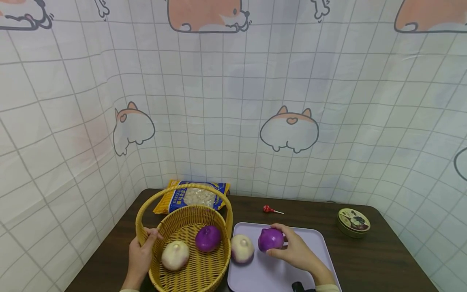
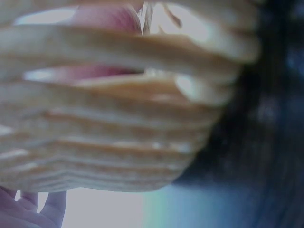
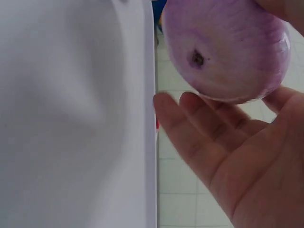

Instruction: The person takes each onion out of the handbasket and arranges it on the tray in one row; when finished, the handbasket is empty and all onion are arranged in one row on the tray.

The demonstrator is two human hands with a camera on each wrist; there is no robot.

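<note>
1. A person's right hand (image 1: pixel 294 252) pinches a purple onion (image 1: pixel 268 240) between thumb and fingers, over a lilac tray (image 1: pixel 270 278).
2. The left hand (image 1: pixel 141 255) grips a wicker basket (image 1: pixel 193 214) near the foot of its handle (image 1: pixel 140 221).
3. The onion looks firm, fairly light and slick-skinned; its widest part seems the safest hold.
4. The basket seems light, slightly springy.

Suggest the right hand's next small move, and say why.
I'd probably carry the raised purple onion left, past the pale onion, and into the basket. The right hand grips it above the tray, the left hand holds the basket's side, and bare weave shows inside.
</note>
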